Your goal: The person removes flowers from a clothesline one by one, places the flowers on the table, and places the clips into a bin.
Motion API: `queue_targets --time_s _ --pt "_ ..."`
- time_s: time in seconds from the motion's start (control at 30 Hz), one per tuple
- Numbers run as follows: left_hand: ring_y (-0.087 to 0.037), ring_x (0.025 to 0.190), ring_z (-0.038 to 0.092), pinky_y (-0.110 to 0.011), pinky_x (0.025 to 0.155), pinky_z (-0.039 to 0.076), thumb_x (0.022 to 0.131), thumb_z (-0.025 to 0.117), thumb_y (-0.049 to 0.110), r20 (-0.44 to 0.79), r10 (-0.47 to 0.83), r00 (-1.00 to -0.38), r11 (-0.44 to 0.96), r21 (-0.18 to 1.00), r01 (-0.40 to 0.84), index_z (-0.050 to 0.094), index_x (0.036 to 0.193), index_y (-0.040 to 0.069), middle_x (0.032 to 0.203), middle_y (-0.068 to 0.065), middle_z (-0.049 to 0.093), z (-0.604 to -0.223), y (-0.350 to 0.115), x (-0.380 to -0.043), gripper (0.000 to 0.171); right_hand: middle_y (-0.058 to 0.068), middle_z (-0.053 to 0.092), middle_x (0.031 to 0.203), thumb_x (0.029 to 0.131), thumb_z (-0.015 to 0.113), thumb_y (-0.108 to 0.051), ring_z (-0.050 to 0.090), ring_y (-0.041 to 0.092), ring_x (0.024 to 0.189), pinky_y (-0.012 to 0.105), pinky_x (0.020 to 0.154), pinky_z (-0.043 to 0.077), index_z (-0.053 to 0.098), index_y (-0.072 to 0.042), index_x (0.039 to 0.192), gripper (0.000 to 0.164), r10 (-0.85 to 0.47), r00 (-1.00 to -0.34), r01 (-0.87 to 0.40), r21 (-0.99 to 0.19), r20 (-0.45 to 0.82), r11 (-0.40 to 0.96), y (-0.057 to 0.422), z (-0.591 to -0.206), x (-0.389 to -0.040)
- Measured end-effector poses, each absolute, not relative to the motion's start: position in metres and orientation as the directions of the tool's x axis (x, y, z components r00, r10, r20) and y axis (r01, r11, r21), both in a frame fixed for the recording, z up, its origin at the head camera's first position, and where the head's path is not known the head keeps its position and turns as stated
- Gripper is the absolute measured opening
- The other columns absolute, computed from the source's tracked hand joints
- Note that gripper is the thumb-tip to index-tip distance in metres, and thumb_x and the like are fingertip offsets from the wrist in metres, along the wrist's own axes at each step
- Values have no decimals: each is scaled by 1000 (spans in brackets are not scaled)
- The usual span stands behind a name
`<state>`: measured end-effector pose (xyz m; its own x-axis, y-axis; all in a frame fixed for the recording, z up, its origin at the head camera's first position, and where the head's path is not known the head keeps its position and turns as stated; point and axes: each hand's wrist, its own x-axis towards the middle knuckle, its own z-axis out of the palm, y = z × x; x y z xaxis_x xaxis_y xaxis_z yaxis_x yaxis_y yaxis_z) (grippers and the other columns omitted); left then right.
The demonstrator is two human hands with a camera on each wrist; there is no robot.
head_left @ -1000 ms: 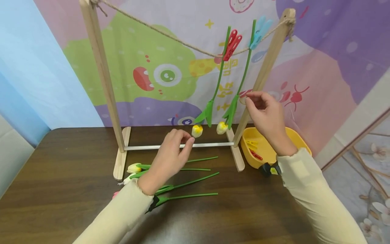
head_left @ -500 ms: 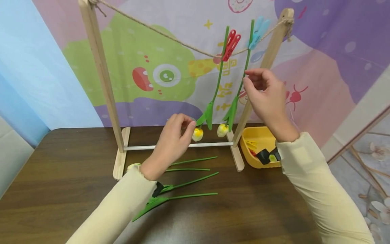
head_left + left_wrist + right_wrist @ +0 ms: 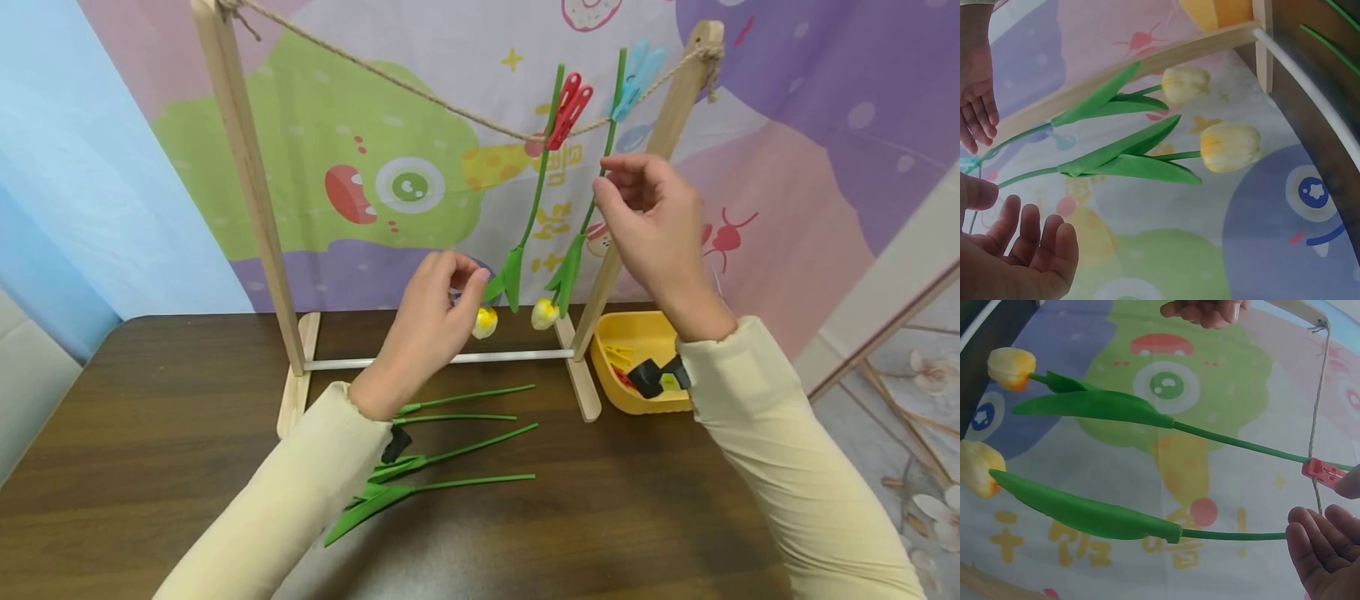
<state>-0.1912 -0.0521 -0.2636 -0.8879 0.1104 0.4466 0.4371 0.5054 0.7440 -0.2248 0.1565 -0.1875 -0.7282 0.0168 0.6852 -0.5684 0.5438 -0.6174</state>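
Two yellow-white artificial tulips hang head-down from a rope. A red clothespin clips the left stem, and a light blue clothespin clips the right one. My left hand, fingers loosely bent and holding nothing, is beside the left tulip's leaves. With nothing between thumb and fingers, my right hand is at the right tulip's stem, overlapping it in the head view. The right wrist view shows the right hand's bent fingers near the rope and red clothespin.
Several more tulips lie on the brown table, their blooms hidden behind the left arm. The rope runs between wooden posts, joined low down by a white rod. A yellow basin with clothespins stands at the right.
Both hands have risen, the left toward the left tulip's leaves and the right up along the right tulip's stem. The hanging tulips and clothespins stay in place.
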Motion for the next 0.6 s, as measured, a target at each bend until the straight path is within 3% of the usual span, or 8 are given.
queue_targets --time_s 0.6 --pt "-18 94 51 -30 82 45 97 48 25 430 90 -898 466 779 420 55 102 4 100 -8 54 -239 -41 -214 22 -8 60 85 87 61 -18 57 4 74 16 70 45 63 -7 113 28 19 -767 -544 -665 642 512 148 -162 -229"
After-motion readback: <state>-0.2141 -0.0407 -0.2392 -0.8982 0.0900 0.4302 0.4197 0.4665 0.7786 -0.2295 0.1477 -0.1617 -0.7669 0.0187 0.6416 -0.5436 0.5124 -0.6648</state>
